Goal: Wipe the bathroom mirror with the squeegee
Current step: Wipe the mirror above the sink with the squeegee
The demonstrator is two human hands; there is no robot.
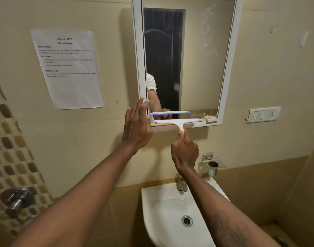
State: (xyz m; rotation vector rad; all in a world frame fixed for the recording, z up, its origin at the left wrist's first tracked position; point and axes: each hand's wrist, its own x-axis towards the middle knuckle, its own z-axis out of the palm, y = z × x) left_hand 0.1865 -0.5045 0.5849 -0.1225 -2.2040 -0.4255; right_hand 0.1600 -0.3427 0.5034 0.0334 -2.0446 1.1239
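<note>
The white-framed bathroom mirror (204, 56) hangs on the wall above the sink. A white squeegee (177, 121) with a blue-edged blade lies level against the glass at the mirror's bottom edge, and its reflection shows just above it. My right hand (184, 152) grips the squeegee's handle from below. My left hand (136, 127) is raised with straight fingers beside the mirror's lower left corner, fingertips at the frame, holding nothing. Pale smears show on the right part of the glass.
A white sink (152, 202) with a chrome tap (181, 185) sits right below my arms. A metal cup holder (213, 164) is on the wall to the right, a switch plate (263, 114) above it. A printed sheet (67, 68) hangs left; a shower valve (17, 198) is lower left.
</note>
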